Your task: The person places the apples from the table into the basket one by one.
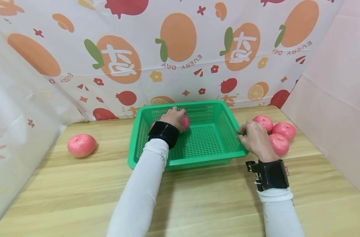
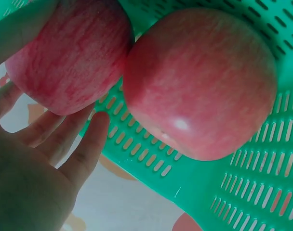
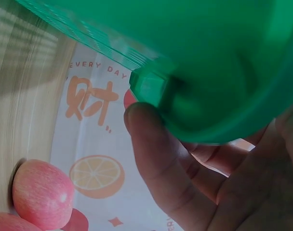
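A green plastic basket point(image 1: 203, 158) with slotted walls stands on the wooden table. My left hand point(image 1: 173, 118) reaches inside it and holds a red apple point(image 2: 76, 57), thumb on one side and fingers on the other. Against that apple, a second apple point(image 2: 204, 82) lies in the basket's left part, mostly hidden by the wrist in the head view. On the basket's right side, my right hand point(image 1: 255, 138) grips the rim, with fingers curled at its edge in the right wrist view.
Three apples sit together right of the basket, among them a front apple point(image 1: 279, 144) close to the right hand. A single apple point(image 1: 82, 145) lies on the table point(image 1: 79, 191) at left. Behind stands a fruit-printed curtain point(image 1: 150, 42).
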Tool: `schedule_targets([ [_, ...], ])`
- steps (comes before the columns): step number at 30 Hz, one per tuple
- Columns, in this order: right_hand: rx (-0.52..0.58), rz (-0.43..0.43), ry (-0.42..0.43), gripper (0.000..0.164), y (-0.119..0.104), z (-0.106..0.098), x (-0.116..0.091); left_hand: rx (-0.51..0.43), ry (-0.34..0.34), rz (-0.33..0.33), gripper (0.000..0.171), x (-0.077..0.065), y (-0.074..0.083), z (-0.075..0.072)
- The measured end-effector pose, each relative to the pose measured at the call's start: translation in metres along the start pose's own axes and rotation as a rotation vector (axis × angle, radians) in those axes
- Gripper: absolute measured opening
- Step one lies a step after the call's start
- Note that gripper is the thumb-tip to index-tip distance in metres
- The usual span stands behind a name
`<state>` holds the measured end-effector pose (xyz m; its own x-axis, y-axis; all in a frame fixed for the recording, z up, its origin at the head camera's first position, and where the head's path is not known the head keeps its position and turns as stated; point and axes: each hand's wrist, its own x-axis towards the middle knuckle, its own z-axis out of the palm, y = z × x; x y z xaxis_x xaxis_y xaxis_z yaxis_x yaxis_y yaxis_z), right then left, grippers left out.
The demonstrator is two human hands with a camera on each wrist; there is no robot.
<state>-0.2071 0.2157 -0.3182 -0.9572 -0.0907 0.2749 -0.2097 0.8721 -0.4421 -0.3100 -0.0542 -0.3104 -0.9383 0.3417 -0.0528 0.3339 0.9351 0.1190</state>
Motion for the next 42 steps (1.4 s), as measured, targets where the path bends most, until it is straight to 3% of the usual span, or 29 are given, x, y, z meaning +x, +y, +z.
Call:
schedule_targets([
  [10, 0.000, -0.019, 0.004, 0.011, 0.002, 0.001, -0.001, 0.091, 0.034, 0.006, 0.075, -0.006, 0.007, 0.002],
  [20, -0.002, -0.030, 0.014, 0.010, 0.000, 0.000, 0.000, 0.105, 0.061, 0.026, 0.078, 0.004, -0.002, 0.016],
  [29, 0.001, -0.020, 0.014, 0.011, 0.002, 0.001, -0.001, 0.180, 0.067, 0.031, 0.073, 0.002, 0.004, 0.017],
  [35, 0.004, 0.001, -0.003, 0.011, 0.002, 0.002, -0.001, 0.169, 0.039, 0.033, 0.077, 0.003, 0.005, 0.018],
  [42, -0.001, -0.005, 0.009, 0.011, 0.003, 0.002, -0.001, 0.134, 0.061, 0.048, 0.078, 0.007, 0.003, 0.022],
])
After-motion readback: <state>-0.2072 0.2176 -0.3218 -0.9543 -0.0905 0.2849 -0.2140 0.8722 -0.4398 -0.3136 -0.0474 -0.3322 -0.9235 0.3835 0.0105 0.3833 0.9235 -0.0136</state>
